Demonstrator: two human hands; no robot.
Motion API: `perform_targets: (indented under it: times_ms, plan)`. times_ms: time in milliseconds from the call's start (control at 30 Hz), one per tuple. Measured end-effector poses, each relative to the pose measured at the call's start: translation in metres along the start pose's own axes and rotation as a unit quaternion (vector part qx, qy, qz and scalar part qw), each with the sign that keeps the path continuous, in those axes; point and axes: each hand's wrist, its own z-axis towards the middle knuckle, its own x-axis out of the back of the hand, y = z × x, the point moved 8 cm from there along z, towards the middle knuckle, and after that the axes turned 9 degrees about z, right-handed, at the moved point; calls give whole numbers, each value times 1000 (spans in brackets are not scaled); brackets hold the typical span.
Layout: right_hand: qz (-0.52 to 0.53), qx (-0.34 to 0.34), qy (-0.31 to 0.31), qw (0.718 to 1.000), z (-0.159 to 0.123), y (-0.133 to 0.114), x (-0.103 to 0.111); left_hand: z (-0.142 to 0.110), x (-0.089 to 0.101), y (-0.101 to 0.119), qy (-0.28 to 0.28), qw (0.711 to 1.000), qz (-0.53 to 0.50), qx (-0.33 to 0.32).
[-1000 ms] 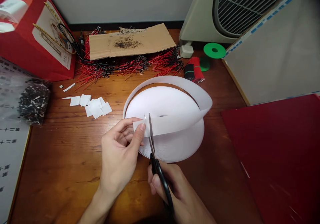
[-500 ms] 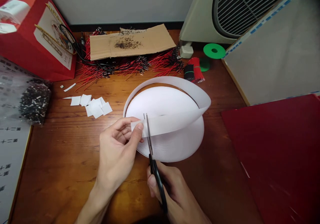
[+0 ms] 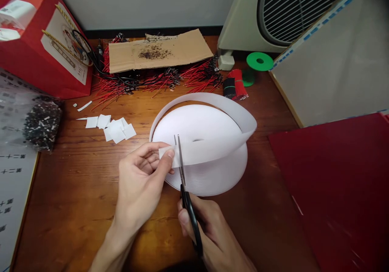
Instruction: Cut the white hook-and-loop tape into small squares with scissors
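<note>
On the wooden desk [image 3: 69, 195] in front of you, your left hand [image 3: 139, 179] pinches the free end of a white strip [image 3: 206, 150]: the thumb pad [image 3: 169, 154] presses on top, and the curled fingers sit behind and beneath it. The strip runs from that pinch to your right, rising slightly, then curves round the far side of a wide roll of white tape [image 3: 197, 120], which lies flat just beyond your hands. Its long axis lies roughly left to right, and its surface is smooth and matte, with the wound layers showing as fine rings along the roll's near edge.

Your right hand [image 3: 202, 227] closes round the black handles of a pair of scissors [image 3: 188, 201], just right of your left thumb. The steel blades are slightly parted and point away from you, across the strip near its pinched end, with their tips just past its far edge.

To the left lie loose white squares [image 3: 114, 129]. Farther off, red wires with black ends [image 3: 158, 79] sprawl beside a flattened cardboard sheet [image 3: 158, 51].
</note>
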Motion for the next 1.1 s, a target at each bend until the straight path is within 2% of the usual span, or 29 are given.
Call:
perform_targets:
  times_ms: [200, 333, 567, 833, 967, 1100]
  plan:
    - [-9, 3, -1, 1000, 1, -1, 2, 5, -6, -3, -62, 998, -9, 22]
    - [-10, 17, 2, 1000, 0, 0, 2, 2, -14, -8, -112, 991, -25, 64]
    - [0, 21, 10, 1000, 1, 0, 3, -3, -16, -2, -85, 995, -15, 46]
    - [6, -32, -3, 999, -4, 17, 4, 0, -15, 7, -74, 997, 14, -1]
    - [31, -24, 7, 999, -3, 8, 6, 0, -13, 8, -64, 997, 34, -10]
    - [22, -13, 5, 1000, 2, -3, 4, -2, -7, 9, -29, 998, 49, -24]
